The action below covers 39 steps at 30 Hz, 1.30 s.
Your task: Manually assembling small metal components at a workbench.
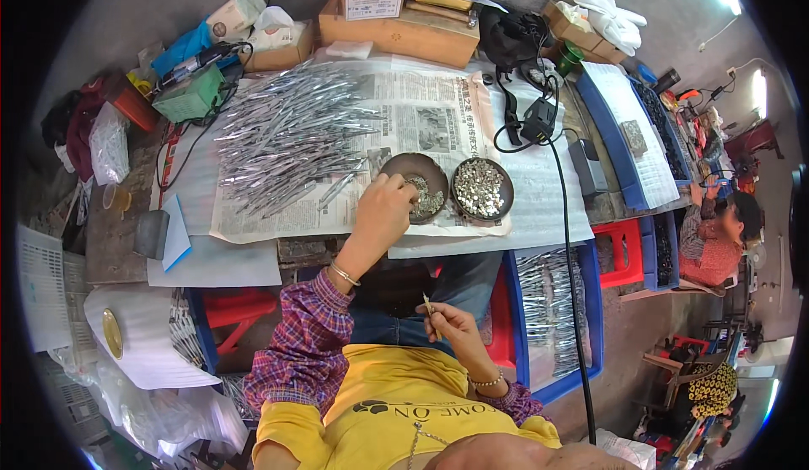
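My left hand (383,210) reaches over the left edge of a dark round dish (403,165). Its fingers are pinched together down at the small silvery pieces (428,199) in that dish. Whatever lies between the fingertips is too small to make out. Lower down, in front of my lap, my right hand (455,328) is closed on a small thin pale piece (427,305) that points up from the fingertips. Beside the first dish sits a second round dish (456,203), filled with shiny silvery bits (481,188).
Many slim silvery metal strips (291,133) lie heaped on newspaper (434,91) to the left. A black cable (566,217) hangs down past the table's right part. Blue trays (597,323) with more strips stand below. Another person (716,238) sits far right.
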Available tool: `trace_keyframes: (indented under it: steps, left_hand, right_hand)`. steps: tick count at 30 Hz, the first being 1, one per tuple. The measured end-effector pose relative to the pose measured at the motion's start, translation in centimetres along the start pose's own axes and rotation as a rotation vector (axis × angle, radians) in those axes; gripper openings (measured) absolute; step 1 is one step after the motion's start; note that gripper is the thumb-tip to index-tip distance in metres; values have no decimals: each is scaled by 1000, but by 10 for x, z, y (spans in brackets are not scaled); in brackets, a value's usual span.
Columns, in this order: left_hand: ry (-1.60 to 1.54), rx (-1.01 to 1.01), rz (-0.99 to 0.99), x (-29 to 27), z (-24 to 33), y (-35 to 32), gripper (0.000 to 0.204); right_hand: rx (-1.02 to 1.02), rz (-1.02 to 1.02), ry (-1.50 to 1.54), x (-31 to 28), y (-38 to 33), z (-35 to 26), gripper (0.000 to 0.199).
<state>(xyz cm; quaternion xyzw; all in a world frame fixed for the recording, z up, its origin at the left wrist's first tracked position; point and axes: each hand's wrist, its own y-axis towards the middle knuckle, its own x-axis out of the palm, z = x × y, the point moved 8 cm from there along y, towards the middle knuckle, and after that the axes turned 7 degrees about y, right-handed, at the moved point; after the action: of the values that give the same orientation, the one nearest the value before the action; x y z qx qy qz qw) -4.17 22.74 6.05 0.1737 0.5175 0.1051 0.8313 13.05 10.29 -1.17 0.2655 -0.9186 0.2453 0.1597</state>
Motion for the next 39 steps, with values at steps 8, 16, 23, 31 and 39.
trace_keyframes:
  steps: [8,16,23,31,39]
  left_hand:
    - [-31,37,62,1,4,5,4]
    - [-105,-12,44,-4,-1,9,5]
    - [-391,-121,38,-13,-5,4,7]
    - [-643,-232,81,-4,-19,-2,6]
    - [-533,-177,92,-12,-9,-7,9]
  right_hand:
    - [40,-40,25,3,0,4,26]
    - [48,-65,11,3,4,11,27]
    - [47,48,60,-7,3,8,27]
    - [-33,147,111,-21,7,-3,28]
    - [-46,158,134,-26,13,-9,28]
